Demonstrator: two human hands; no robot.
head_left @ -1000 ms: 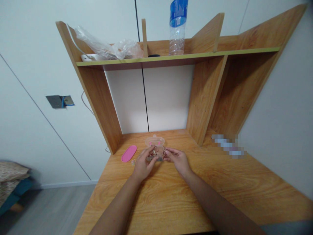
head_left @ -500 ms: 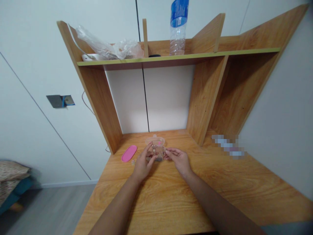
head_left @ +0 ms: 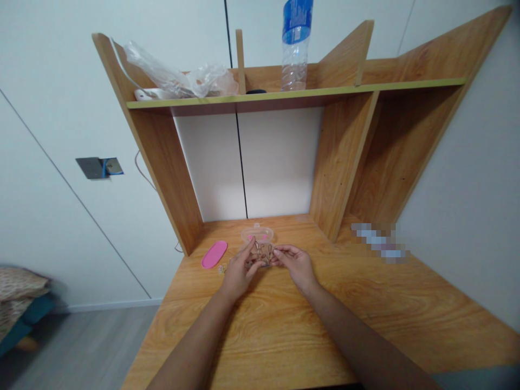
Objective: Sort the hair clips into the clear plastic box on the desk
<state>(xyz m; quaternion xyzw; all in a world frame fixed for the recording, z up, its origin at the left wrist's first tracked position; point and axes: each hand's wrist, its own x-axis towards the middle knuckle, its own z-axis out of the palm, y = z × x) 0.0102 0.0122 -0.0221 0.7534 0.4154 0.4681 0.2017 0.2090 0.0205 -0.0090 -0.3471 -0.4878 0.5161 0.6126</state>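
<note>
Hands, left (head_left: 238,271) and right (head_left: 296,264), reach forward over the tabletop (head_left: 284,330), each grip pinched on a small metal trinket (head_left: 263,252).

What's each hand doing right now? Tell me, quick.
Left hand: grip closed, fingertips pinching the small metal wire pieces.
Right hand: grip closed, pinching the same wire pieces from the other side, just in front of the clear plastic case.

Around the clear container (head_left: 257,234), the bench (head_left: 365,309) lies bare to its right and in front. To its left, a pink lid (head_left: 214,254) blocks the way. Behind it, wooden side panels (head_left: 337,162) wall the alcove, under a shelf (head_left: 292,96).
</note>
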